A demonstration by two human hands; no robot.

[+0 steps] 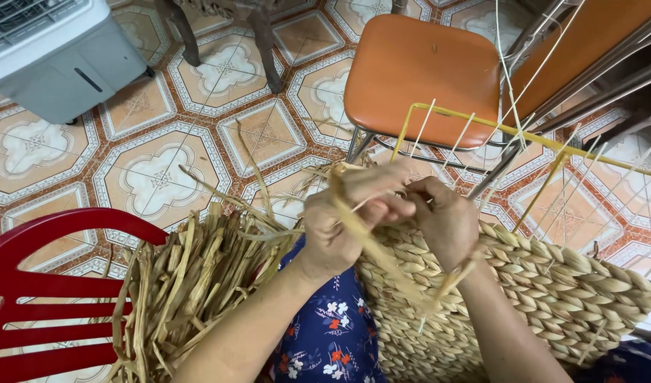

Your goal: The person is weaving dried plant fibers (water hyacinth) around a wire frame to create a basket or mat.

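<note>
Left hand [336, 227] and right hand [439, 216] both pinch a dried fibre strand [361, 230] closed, twisting it taut against the woven basket [552, 284] resting on the lap, yellow wire frame [481, 128] beyond.

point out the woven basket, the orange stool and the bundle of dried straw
woven basket [552, 284], head view, on its braided side wall
orange stool [417, 67], head view, middle of the seat
bundle of dried straw [190, 284], head view, centre of the loose strands

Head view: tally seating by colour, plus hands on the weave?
Orange-seat chair: 1
Red plastic chair: 1
Hands, left hand and right hand, on the woven basket: 2
Total: 4
</note>
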